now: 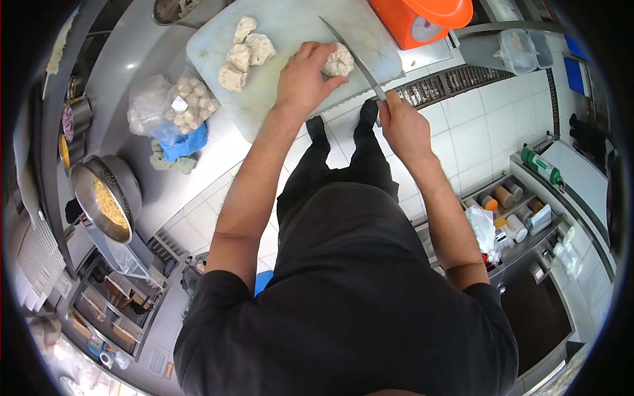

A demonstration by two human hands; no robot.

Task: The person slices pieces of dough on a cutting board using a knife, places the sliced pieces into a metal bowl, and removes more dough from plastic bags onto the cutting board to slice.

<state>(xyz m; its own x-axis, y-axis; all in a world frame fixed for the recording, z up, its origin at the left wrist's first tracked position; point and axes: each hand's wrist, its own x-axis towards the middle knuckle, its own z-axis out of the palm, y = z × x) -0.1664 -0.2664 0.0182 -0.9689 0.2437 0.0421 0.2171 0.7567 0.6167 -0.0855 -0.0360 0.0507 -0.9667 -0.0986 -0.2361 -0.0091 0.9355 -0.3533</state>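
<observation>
Dough (pixel 339 62) on the board's (pixel 294 21) right part.
My left hand (pixel 305 78) cups it, likely for steadiness; my right hand (pixel 404 125) grips the knife (pixel 352 51), blade along the dough's right side.

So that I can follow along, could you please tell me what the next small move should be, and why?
Probably bring the knife down at the right edge of the dough-like lump: the right hand grips the handle, the blade runs along that edge, and the left hand steadies the opposite side.
</observation>
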